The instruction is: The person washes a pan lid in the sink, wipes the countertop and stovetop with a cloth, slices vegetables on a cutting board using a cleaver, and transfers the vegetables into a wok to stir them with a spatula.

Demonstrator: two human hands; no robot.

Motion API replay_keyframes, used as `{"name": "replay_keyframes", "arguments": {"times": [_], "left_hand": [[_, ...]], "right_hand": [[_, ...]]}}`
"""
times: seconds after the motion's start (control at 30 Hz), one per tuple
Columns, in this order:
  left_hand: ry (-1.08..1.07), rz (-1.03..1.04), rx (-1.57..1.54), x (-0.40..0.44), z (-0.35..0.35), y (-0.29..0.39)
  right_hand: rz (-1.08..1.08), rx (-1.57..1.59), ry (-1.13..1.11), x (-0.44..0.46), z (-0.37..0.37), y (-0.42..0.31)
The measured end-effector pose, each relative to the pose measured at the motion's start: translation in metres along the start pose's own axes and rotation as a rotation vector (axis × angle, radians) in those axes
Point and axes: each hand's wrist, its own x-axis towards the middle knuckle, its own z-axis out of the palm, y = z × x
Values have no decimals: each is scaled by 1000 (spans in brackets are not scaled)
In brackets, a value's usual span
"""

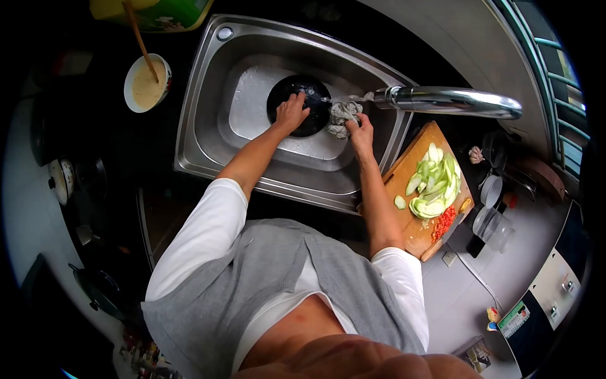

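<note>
A round black pan-like vessel (314, 121) lies in the stainless steel sink (208, 120); I cannot tell its exact kind. Over its middle is my left hand (292, 112), thumb apart and fingers stretched towards the water; whether they press on the black surface is unclear. My right hand (361, 134) is closed on a crumpled wet grey dishcloth (344, 116), held at the vessel's right edge. Water runs from the chrome faucet (442, 100) across the cloth and towards my left fingers.
Right of the sink, a wooden cutting board (410, 161) bears sliced green vegetable (435, 183), chopped red pepper (444, 222) and a knife (453, 227). At the left stands a bowl (144, 95) of pale yellow liquid with a wooden chopstick-like stick (142, 44).
</note>
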Motion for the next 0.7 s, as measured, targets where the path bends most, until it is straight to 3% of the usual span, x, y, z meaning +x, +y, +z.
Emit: {"name": "replay_keyframes", "arguments": {"times": [0.2, 0.27, 0.33, 0.4, 0.43, 0.47, 0.53, 0.6, 0.67, 0.7], "left_hand": [[-112, -73, -73, -4, -1, -16], [218, -183, -151, -2, -8, -27], [266, -560, -232, 4, -14, -52], [117, -752, -633, 14, 13, -112], [72, -702, -882, 7, -2, -100], [75, -708, -879, 6, -14, -86], [-96, -823, -1028, 5, -20, -80], [-145, -894, -935, 8, -12, -89], [-171, -962, -1501, 4, -16, -81], [-174, -968, -1498, 2, -22, -78]], "right_hand": [[77, -171, -29, 14, 15, 22], [74, -274, -15, 20, 18, 33], [113, -324, -14, 18, 23, 24], [141, -379, -12, 24, 28, 24], [102, -437, 71, 32, 32, 37], [64, -492, 156, 41, 38, 49], [136, -399, 108, 62, 58, 59], [-143, -413, 228, 72, 88, 54], [-417, -493, 92, 74, 105, 35], [-531, -524, 81, 69, 117, 23]]}}
